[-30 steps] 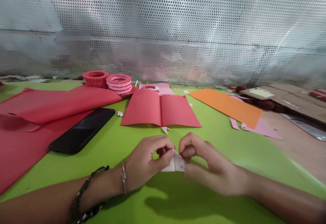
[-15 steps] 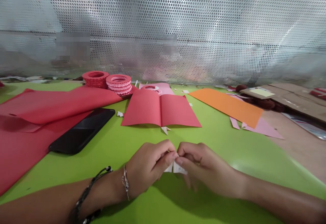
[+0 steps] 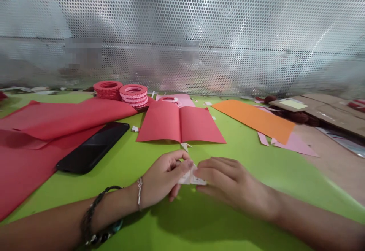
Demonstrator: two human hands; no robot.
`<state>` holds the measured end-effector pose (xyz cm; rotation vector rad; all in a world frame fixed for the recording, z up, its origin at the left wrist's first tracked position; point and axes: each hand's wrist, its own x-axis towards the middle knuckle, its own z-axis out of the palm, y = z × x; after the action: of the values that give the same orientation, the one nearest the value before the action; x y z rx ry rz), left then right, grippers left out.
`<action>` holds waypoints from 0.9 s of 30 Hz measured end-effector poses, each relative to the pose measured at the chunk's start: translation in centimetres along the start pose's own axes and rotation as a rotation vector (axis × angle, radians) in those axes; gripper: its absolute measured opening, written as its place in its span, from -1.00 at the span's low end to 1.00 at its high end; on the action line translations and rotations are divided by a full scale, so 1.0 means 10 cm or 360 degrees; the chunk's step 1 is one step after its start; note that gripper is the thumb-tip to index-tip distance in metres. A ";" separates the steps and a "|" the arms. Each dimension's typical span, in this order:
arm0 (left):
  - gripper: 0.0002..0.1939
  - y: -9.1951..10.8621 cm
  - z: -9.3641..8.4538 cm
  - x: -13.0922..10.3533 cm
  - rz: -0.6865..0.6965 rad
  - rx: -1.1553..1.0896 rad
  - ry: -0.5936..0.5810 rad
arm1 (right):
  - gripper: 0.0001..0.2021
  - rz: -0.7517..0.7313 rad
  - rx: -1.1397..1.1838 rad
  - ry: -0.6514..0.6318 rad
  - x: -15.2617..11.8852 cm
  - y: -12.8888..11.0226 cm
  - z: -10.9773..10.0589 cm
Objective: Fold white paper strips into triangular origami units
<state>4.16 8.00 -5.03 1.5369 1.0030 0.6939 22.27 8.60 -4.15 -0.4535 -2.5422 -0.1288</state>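
A small white piece of paper (image 3: 186, 179), with a crease or gap down its middle, is between my hands above the green table. My left hand (image 3: 168, 175) pinches its left part between thumb and fingers. My right hand (image 3: 228, 180) has its thumb and fingers closed on the right part. Beyond my hands lies a red sheet (image 3: 180, 123) with a fold down its centre. A small whitish folded scrap (image 3: 185, 146) pokes out at its near edge.
A black phone (image 3: 94, 148) lies left beside large red sheets (image 3: 68, 118). Two stacks of red and pink rings (image 3: 134, 96) stand behind. An orange sheet (image 3: 253, 119) and brown cardboard (image 3: 327, 110) lie right. A perforated metal panel (image 3: 182, 26) rises behind the green table (image 3: 256, 163).
My hands and the white paper have moved slightly up. My right hand's fingers have straightened somewhat, and more of the paper shows between my hands.
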 end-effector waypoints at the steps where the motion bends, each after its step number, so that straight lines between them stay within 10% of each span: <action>1: -0.76 0.00 0.00 0.00 0.0000 -0.0010 -0.0009 | -0.89 0.0012 0.0017 0.0005 0.00 0.00 0.00; 11: -0.78 0.00 -0.01 -0.02 0.0483 0.0670 0.0056 | -0.84 0.1306 0.1430 -0.0023 0.09 -0.05 0.03; 27: -0.69 0.03 -0.02 -0.04 0.0527 0.0799 0.0258 | -0.78 0.1213 0.2399 -0.0027 0.07 0.05 0.06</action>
<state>3.89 7.69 -4.68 2.1451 1.1096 0.8479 21.59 9.43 -4.31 -0.6576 -1.6028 1.8356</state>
